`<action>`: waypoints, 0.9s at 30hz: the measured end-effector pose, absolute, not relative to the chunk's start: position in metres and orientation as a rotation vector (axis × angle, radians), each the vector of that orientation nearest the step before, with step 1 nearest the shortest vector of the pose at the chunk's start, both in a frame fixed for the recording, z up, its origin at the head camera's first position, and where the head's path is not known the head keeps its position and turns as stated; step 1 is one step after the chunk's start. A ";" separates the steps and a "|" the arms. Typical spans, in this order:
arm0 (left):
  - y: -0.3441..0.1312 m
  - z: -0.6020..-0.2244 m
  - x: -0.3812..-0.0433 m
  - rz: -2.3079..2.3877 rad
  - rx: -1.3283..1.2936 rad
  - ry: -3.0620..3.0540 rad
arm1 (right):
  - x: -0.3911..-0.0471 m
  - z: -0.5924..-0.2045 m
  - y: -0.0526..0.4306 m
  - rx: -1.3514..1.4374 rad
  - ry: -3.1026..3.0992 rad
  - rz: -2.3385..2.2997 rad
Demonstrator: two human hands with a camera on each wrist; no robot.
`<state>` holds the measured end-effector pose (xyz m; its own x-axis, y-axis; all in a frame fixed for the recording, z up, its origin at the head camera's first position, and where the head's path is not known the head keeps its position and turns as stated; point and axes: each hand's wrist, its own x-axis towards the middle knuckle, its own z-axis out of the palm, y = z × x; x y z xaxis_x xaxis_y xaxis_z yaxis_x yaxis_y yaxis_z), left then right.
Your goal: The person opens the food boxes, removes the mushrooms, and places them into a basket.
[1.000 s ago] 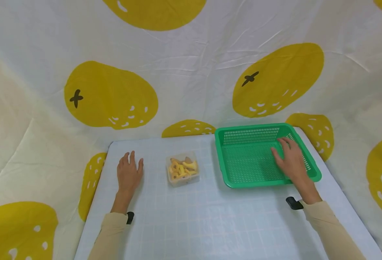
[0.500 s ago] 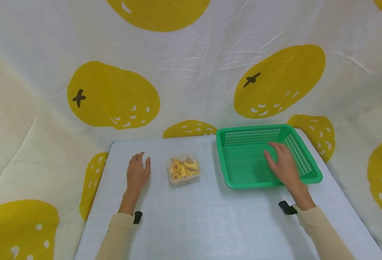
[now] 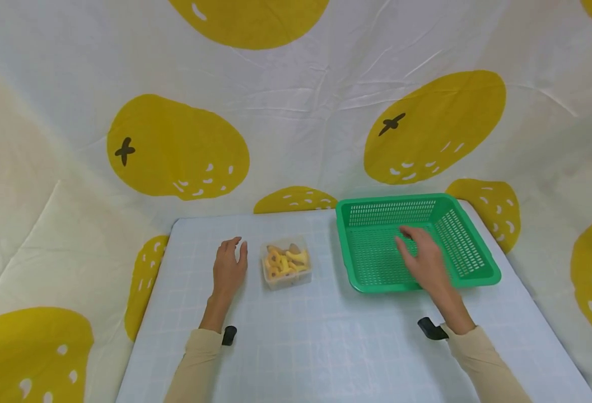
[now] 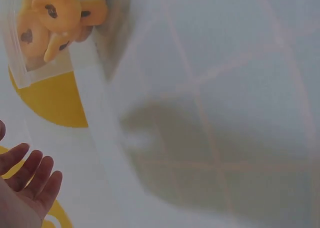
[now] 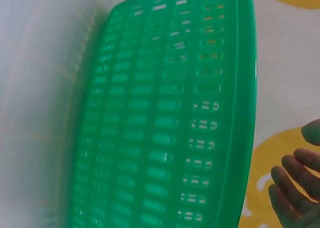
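My left hand (image 3: pixel 229 270) hovers over the table just left of a small clear plastic box (image 3: pixel 289 281), its fingers relaxed and holding nothing. Yellow and orange pieces (image 3: pixel 281 261), some ring-shaped and some curved, fill the box. Up close in the left wrist view, the orange pieces (image 4: pixel 57 12) have dark marks at their middles, and the hand's loosely bent fingers (image 4: pixel 50 188) are apart from the box. Over a green slotted plastic basket (image 3: pixel 392 212), my right hand (image 3: pixel 425 263) hangs with loosely bent fingers and nothing in them. The basket's wall (image 5: pixel 150 118) fills much of the right wrist view.
A pale checked cloth covers the table (image 3: pixel 321 341). Behind and beside it hangs a white curtain (image 3: pixel 296 134) printed with large yellow fruit. A black strap piece (image 3: pixel 229 336) shows at the left wrist, another black piece (image 3: pixel 432 328) at the right.
My left hand has moved right, closer to the clear box. My right hand has shifted left above the green basket. The box and basket stay in place.
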<state>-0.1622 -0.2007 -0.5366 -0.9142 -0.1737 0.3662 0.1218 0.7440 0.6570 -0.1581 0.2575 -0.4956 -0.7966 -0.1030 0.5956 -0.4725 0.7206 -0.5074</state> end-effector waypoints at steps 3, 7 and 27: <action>-0.196 -0.535 -0.164 -1.056 0.057 -2.547 | -0.157 -0.499 0.250 0.453 -2.362 0.931; -0.189 -0.539 -0.165 -1.102 0.045 -2.538 | -0.155 -0.501 0.242 0.459 -2.357 0.978; -0.160 -0.554 -0.165 -1.452 0.196 -2.376 | -0.131 -0.510 0.181 0.547 -2.283 1.215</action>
<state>-0.1651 -0.1596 -0.5538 -0.9299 -0.2940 0.2212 0.0627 0.4657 0.8827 -0.1311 0.1810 -0.5102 -0.7980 -0.1160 0.5914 -0.5554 0.5226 -0.6469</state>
